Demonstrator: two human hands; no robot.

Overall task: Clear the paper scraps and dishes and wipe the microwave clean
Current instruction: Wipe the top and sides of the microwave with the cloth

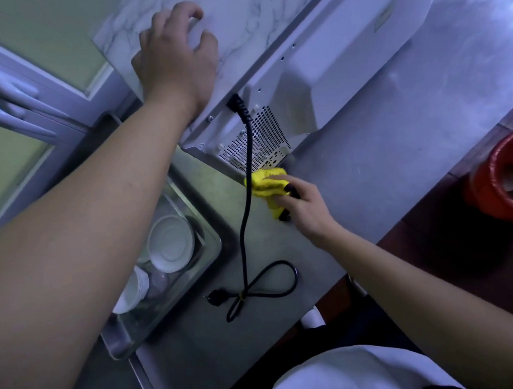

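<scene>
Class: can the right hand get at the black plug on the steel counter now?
Probably yes: the black plug lies uncovered on the steel counter, though the right hand grips a yellow cloth.

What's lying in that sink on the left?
White dishes lie in the sink: one large plate or bowl and a stack of smaller ones beside it. The left arm covers the sink's left part, so anything there is hidden.
</scene>
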